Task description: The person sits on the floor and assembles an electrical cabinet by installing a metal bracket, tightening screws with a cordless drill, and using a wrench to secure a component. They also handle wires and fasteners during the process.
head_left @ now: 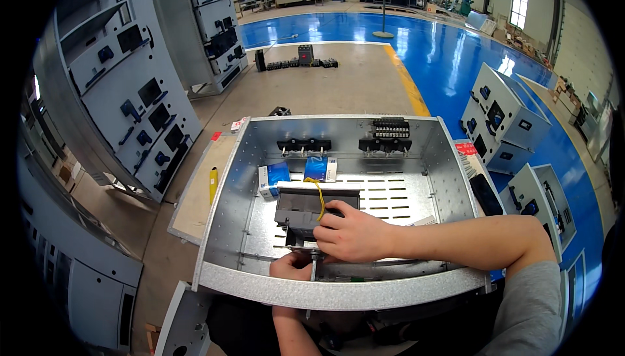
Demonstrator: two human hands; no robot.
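A galvanised metal cabinet box (332,292) lies open in front of me. Inside it sits a dark grey circuit breaker (303,216), a thin yellow wire (319,193) looped over its top. My right hand (351,231) reaches in from the right, its bent fingers closed against the breaker's right side. My left hand (291,268) comes from below past the box's front rim. Its fingers are curled at the breaker's near end, beside a small metal bracket (303,250) and an upright metal rod (314,266). The fingertips are hidden, and so is anything between them.
Two blue-and-white cartons (273,177) stand behind the breaker. Black insulator supports (304,145) and a terminal block (390,128) line the far wall. Left lies a yellow marker-like tool (213,183); right, a dark phone-like slab (486,194). Grey cabinets (140,115) stand leftward.
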